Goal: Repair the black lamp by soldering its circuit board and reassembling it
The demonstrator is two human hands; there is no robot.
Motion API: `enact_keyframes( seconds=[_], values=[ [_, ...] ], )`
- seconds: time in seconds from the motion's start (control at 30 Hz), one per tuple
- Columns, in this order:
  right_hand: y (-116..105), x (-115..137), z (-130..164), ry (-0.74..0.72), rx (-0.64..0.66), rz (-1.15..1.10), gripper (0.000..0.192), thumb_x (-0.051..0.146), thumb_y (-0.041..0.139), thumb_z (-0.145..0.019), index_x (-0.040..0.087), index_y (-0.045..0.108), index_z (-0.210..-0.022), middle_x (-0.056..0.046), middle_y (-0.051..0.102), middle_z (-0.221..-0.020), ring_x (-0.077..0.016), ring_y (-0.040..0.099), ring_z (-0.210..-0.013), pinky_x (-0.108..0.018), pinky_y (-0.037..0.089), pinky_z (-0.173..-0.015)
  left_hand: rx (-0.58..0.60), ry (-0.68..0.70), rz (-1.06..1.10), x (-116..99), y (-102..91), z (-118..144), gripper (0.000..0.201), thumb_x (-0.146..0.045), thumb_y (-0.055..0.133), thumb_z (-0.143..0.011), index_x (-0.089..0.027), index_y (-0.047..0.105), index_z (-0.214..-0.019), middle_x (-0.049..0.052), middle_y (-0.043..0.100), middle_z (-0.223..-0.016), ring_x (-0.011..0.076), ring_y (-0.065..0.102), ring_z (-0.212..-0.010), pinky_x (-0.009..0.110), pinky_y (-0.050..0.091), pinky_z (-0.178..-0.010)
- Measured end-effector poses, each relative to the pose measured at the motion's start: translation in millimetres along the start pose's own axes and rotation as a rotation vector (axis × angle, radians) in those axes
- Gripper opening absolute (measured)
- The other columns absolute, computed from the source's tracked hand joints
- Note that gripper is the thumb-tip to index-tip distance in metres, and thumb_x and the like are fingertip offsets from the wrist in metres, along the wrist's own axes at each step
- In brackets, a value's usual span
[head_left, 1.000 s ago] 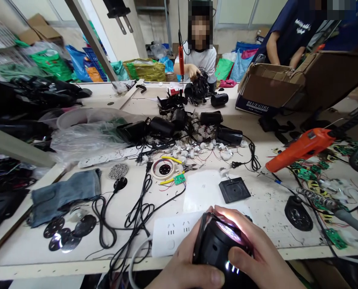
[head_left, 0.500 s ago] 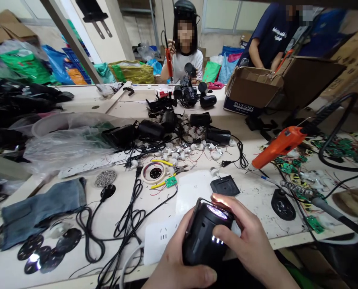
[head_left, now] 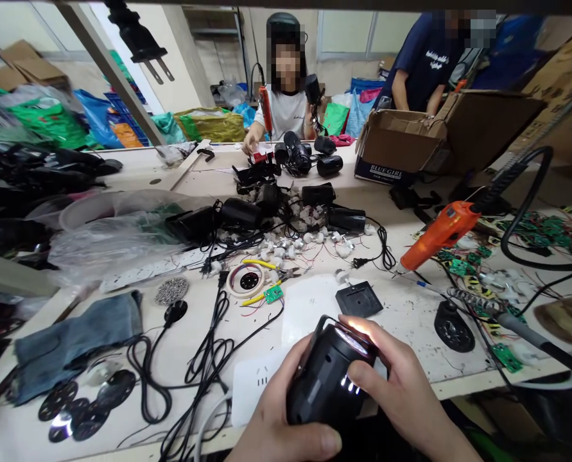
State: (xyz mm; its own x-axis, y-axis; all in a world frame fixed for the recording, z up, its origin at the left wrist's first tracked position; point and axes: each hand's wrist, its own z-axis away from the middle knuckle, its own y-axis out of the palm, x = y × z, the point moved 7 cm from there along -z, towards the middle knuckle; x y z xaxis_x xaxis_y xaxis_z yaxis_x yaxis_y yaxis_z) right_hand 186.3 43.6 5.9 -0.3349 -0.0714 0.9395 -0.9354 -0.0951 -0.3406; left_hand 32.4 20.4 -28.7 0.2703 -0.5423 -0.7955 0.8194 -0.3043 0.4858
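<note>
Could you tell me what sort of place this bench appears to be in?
Probably a small electronics assembly workshop: green circuit boards and an orange glue gun lie on the bench, black lamp housings are heaped mid-table, and both hands hold a lit black lamp.

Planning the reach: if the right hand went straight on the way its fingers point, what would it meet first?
Likely the left hand: the right hand points left across the black lamp it grips. Depth is unclear.

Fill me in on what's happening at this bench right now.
A person holds a black lamp in both hands at the near table edge: left hand under its body, right hand around its lit front end, thumb by three small glowing lights. A white power strip lies just behind it. Across the table, another person holds a similar black unit up, and a third stands at a cardboard box.
</note>
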Motion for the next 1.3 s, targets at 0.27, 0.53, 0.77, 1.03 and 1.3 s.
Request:
enact_keyframes(
  seconds=[0.27,0.53,0.77,1.03,1.3],
  values=[
    [0,-14,2,-0.001,-0.037,0.007,0.038,0.044,0.061,-0.089,0.026,0.063,-0.122,-0.003,0.067,-0.119,-0.0221,0.062,-0.109,-0.028,0.051,-0.092,0.087,0.03,0.12,-6,13.7,2,0.091,-0.033,0.086,-0.061,-0.025,0.043,-0.141,0.008,0.061,-0.128,0.0318,0.057,-0.119,0.04,0.039,-0.103],
    [6,0,1,-0.113,0.07,0.125,0.034,0.041,0.057,-0.094,0.029,0.059,-0.126,0.0,0.066,-0.12,-0.0179,0.062,-0.111,-0.021,0.051,-0.092,0.127,0.042,0.15,-9,16.1,4,0.086,-0.019,0.082,-0.061,-0.027,0.046,-0.138,0.006,0.064,-0.12,0.0293,0.06,-0.114,0.037,0.043,-0.094],
    [12,2,1,-0.151,0.092,0.163,0.033,0.042,0.056,-0.096,0.032,0.057,-0.127,0.001,0.065,-0.122,-0.0166,0.062,-0.112,-0.019,0.05,-0.093,0.099,0.032,0.119,-8,9.3,5,0.084,-0.014,0.08,-0.061,-0.028,0.048,-0.137,0.004,0.064,-0.119,0.0268,0.06,-0.11,0.034,0.043,-0.09],
    [21,2,-7,-0.072,0.092,0.131,0.036,0.046,0.053,-0.097,0.026,0.06,-0.125,-0.003,0.067,-0.118,-0.0196,0.064,-0.107,-0.024,0.052,-0.089,0.065,0.041,0.262,-10,3.3,3,0.081,-0.017,0.08,-0.058,-0.025,0.052,-0.133,0.005,0.066,-0.116,0.0285,0.061,-0.11,0.034,0.043,-0.09],
    [16,2,-20,-0.028,-0.028,0.088,0.045,0.056,0.047,-0.097,0.026,0.062,-0.126,-0.004,0.063,-0.128,-0.0235,0.056,-0.12,-0.034,0.045,-0.103,-0.045,-0.003,0.361,-12,-0.3,-1,0.087,-0.028,0.082,-0.062,-0.022,0.044,-0.141,0.009,0.068,-0.118,0.0296,0.063,-0.108,0.032,0.047,-0.086]
  ],
)
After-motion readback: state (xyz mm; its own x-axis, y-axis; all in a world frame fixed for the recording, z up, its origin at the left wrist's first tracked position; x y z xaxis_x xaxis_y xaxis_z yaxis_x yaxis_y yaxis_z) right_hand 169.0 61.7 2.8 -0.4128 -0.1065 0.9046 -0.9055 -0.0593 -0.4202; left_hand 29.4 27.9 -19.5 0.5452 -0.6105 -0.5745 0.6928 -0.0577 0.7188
